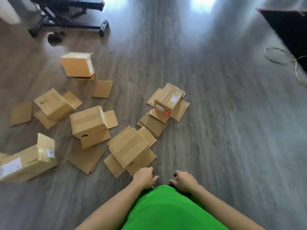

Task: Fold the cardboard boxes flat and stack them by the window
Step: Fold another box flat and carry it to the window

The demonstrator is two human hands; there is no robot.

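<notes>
Six cardboard boxes point(90, 125) stand unflattened on the grey floor point(224, 130), flaps splayed, ahead and left of the person. Nearest the hands sits one box point(130, 148). Left hand point(144, 178) and right hand point(183, 180) hang with fingers loosely curled, holding nothing.

A grey wood-grain plank floor point(216, 122) is seen across the whole view, its boards running away from the camera. Two bright patches of light point(205, 0) are reflected on it at the top edge. A black metal-framed bench point(71, 12) is set on the floor at the upper left, with a white object point(8, 10) beside it, too blurred to be identified. A dark rug point(289, 30) is laid at the upper right, and a thin coiled cable point(276, 55) is seen just beside it.
</notes>
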